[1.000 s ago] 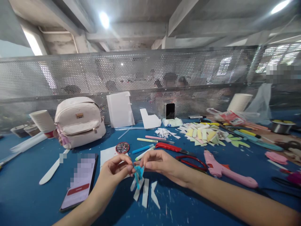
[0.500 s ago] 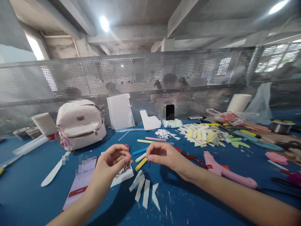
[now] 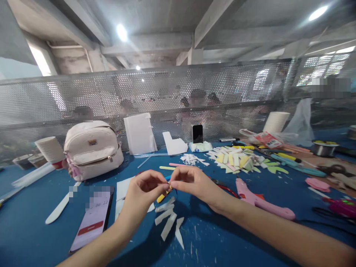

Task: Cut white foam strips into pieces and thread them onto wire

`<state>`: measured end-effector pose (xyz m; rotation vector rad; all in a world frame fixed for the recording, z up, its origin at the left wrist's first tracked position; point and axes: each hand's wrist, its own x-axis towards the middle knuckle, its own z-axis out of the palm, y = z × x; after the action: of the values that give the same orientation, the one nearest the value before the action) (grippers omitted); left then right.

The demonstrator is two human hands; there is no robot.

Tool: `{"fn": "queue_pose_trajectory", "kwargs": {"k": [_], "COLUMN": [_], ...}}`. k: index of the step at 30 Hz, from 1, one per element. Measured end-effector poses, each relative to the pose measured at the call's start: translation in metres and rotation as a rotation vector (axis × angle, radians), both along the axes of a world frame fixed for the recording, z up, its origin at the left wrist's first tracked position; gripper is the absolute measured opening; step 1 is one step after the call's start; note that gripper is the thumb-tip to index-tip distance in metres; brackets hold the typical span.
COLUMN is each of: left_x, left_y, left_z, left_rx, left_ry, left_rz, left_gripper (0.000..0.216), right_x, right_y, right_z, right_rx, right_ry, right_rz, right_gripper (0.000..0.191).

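Observation:
Above the blue table, my left hand (image 3: 148, 189) and my right hand (image 3: 189, 182) meet fingertip to fingertip, each in a pinch. From the right hand's fingers a thin dark strand (image 3: 176, 191) hangs down, too small to identify. What the left fingers pinch is hidden. Just under the fingertips lies a yellow marker (image 3: 160, 197), partly covered by the hands. White paper strips (image 3: 168, 225) are scattered on the table below. Behind the left wrist, a white sheet (image 3: 120, 191) is partly hidden.
A phone (image 3: 93, 222) showing a timer lies at left, near a white backpack (image 3: 91, 150). At right are a pink glue gun (image 3: 260, 204), a pile of cut paper pieces (image 3: 236, 159) and a wire spool (image 3: 324, 148). Another phone (image 3: 197, 134) stands upright at the back.
My left hand has moved right and its fingertips now touch those of my right hand. The left fingers have closed into a pinch. The camera view has shifted slightly.

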<state>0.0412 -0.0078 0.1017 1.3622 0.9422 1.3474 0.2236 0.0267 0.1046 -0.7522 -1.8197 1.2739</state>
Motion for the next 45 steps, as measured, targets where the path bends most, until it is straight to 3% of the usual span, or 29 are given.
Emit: {"fn": "queue_pose_trajectory", "kwargs": {"k": [12,24,33,39,45], "left_x": [-0.001,-0.001,-0.003,-0.001,0.0], "left_y": [-0.002,0.001,0.003,0.004,0.015], "left_z": [-0.004,-0.012,-0.016,-0.018,-0.038], "left_rx": [-0.024,-0.06,-0.054,-0.091,-0.142], "left_ry": [0.016,-0.008,-0.024,-0.028,-0.042], "left_rz": [0.025,-0.059,-0.264,-0.278,-0.232], "left_gripper": [0.014,0.019,0.029,0.033,0.038], "right_x": [0.0,0.004,0.004,0.003,0.005], "right_y": [-0.002,0.006,-0.005,-0.005,0.014], "right_z": [-0.001,0.002,0.009,0.006,-0.009], "right_rx": [0.234,0.172,0.305,0.327,0.298], "right_ry": [-0.143,-0.115,-0.236,-0.251,-0.287], "right_rz": [-0.089,0.011,-0.102,-0.118,-0.101], "right_gripper": [0.011,0.018,0.013,0.011,0.008]}}
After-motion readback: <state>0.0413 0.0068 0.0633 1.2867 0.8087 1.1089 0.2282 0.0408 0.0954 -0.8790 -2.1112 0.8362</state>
